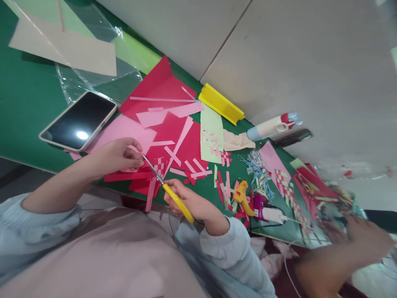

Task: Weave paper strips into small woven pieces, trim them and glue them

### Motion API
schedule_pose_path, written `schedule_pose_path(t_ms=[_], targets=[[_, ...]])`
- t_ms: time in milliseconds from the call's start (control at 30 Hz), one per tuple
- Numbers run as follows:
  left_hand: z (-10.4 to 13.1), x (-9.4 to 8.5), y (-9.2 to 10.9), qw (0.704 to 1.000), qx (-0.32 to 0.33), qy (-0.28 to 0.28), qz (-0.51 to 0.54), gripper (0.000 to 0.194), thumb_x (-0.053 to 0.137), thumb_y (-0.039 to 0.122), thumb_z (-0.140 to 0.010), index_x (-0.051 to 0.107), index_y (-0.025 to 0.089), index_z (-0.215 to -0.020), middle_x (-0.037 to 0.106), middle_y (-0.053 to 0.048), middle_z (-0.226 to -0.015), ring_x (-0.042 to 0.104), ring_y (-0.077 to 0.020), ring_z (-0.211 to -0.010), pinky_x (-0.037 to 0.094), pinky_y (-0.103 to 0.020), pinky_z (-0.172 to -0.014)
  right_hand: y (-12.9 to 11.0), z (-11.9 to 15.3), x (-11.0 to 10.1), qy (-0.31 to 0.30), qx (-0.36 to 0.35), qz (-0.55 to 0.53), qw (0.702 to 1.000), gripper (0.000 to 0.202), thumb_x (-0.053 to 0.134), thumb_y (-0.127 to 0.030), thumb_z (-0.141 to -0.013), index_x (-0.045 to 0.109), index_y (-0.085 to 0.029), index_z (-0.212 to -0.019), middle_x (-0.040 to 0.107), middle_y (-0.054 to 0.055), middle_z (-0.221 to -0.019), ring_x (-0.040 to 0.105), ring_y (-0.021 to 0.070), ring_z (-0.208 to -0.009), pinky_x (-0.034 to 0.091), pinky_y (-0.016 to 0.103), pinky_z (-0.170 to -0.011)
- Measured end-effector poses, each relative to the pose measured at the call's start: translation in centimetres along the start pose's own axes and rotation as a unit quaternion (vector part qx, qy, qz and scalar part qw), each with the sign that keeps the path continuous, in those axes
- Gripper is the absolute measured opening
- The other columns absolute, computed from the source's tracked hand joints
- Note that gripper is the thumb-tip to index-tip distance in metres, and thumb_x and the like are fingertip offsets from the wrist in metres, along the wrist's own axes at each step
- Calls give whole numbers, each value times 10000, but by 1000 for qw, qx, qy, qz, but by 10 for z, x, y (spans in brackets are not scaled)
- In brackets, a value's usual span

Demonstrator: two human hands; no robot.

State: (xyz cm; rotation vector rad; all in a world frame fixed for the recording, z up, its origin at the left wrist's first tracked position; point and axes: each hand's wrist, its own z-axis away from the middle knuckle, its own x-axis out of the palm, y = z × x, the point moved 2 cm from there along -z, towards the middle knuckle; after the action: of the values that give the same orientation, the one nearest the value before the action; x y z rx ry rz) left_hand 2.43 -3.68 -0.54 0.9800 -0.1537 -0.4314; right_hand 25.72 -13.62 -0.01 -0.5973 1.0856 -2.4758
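My right hand [186, 200] grips a pair of scissors [178, 202] with yellow handles, their blades pointing up and left. The blade tips reach the fingers of my left hand [128, 156], which is closed in a pinch; what it holds, if anything, is too small to make out. Beneath the blades lies a woven pink-and-red paper piece [159, 166]. Around both hands are red paper sheets [182, 136], a pink sheet [124, 130] and several loose pink strips [173, 155].
A phone [79, 120] lies left of my hands. Rightward are a yellow holder [221, 103], a green sheet [211, 132] with small woven pieces, a yellow glue gun [244, 198], a purple plug adapter [259, 208] and a bottle [273, 125]. Another person's blurred hand [356, 231] is at far right.
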Motion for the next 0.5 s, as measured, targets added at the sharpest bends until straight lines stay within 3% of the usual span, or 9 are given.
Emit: schedule_pose_path(t_ms=[500], targets=[[-8, -4, -3, 1000, -1, -1, -26, 463, 811, 374, -527, 554, 252, -892, 735, -17, -703, 706, -220, -694, 545, -285, -582, 4, -10, 0, 12, 17, -9, 1000, 365, 702, -344, -882, 452, -265, -1137, 560, -25, -890, 495, 76, -628, 383, 196, -506]])
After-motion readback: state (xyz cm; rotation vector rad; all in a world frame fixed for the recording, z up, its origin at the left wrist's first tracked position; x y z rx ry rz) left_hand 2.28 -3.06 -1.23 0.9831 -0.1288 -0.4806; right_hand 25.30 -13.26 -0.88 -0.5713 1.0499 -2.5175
